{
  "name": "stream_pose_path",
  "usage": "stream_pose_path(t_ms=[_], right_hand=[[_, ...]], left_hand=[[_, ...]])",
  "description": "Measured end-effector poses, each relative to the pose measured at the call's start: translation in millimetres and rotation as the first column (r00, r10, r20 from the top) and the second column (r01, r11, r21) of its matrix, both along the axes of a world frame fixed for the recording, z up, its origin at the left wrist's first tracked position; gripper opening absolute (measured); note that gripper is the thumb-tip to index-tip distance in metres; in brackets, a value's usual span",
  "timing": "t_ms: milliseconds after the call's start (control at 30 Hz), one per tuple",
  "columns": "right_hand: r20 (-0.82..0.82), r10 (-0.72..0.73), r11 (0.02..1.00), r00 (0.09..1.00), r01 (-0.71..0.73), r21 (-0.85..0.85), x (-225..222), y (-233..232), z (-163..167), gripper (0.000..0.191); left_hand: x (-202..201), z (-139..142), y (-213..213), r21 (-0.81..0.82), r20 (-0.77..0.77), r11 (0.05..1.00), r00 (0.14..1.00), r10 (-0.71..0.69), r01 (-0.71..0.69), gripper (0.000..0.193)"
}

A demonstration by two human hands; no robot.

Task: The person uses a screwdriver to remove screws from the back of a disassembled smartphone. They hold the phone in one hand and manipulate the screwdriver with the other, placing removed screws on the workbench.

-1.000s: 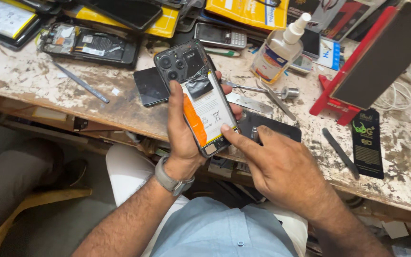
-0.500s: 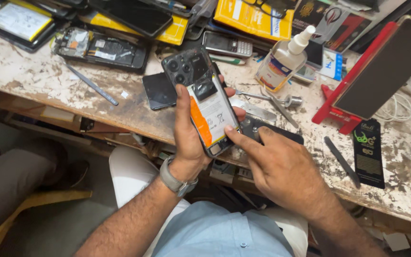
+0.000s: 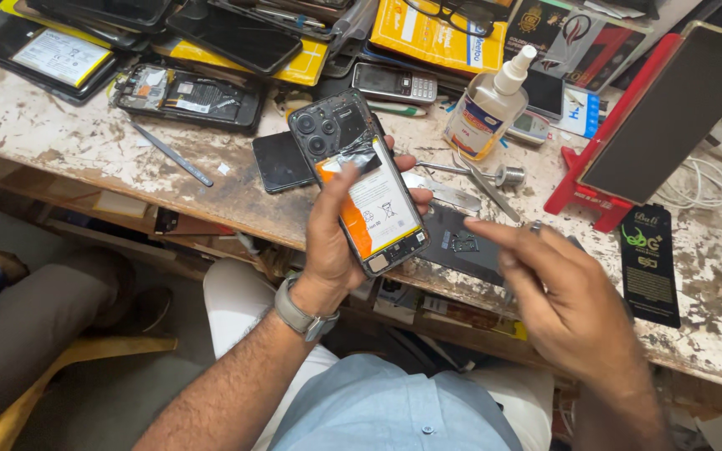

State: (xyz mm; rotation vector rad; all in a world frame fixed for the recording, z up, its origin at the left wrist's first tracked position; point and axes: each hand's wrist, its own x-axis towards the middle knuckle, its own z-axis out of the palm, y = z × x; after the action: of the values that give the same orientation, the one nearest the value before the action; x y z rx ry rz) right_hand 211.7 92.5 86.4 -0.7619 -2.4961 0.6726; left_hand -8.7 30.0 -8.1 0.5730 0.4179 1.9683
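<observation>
My left hand (image 3: 336, 242) grips an opened smartphone (image 3: 359, 179) with its back cover off; a white and orange battery and a black camera block show. It is held tilted above the workbench's front edge. My right hand (image 3: 557, 296) hovers to the right of the phone, blurred, fingers loosely apart and pointing left, holding nothing. Beneath it a dark back panel (image 3: 460, 244) lies on the bench. I wear a grey watch on the left wrist.
The worn white workbench (image 3: 68, 125) carries another opened phone (image 3: 185, 93), a black phone (image 3: 277, 160), a thin metal pry tool (image 3: 173, 153), a liquid bottle (image 3: 485, 113), tweezers (image 3: 482, 185), a red phone stand (image 3: 620, 154) and a black packet (image 3: 652, 263). Another person's leg (image 3: 35, 309) is at left.
My right hand has come off the phone's lower edge and moved right, away from it. The left hand keeps holding the phone, raised slightly.
</observation>
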Motion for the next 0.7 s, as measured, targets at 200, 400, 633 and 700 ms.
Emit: stream_pose_path(t_ms=[200,400,633,700], right_hand=[[-0.12,-0.066,0.996,0.991,0.058,-0.067,9,3,-9,0.035],[-0.135,-0.088,0.993,0.987,0.077,-0.085,11,4,-15,0.034],[-0.121,-0.1,0.99,0.988,0.087,-0.108,8,3,-16,0.035],[-0.118,-0.114,0.988,0.986,0.1,-0.117,6,3,-16,0.035]], left_hand=[[-1,11,-4,-0.082,-0.079,0.995,0.995,-0.063,0.057,0.07],[0,11,-1,-0.094,-0.111,0.996,0.994,-0.014,0.004,0.067],[0,10,1,-0.114,-0.082,0.994,0.997,-0.004,-0.005,0.065],[0,11,0,-0.116,-0.076,0.993,0.997,-0.006,-0.003,0.066]])
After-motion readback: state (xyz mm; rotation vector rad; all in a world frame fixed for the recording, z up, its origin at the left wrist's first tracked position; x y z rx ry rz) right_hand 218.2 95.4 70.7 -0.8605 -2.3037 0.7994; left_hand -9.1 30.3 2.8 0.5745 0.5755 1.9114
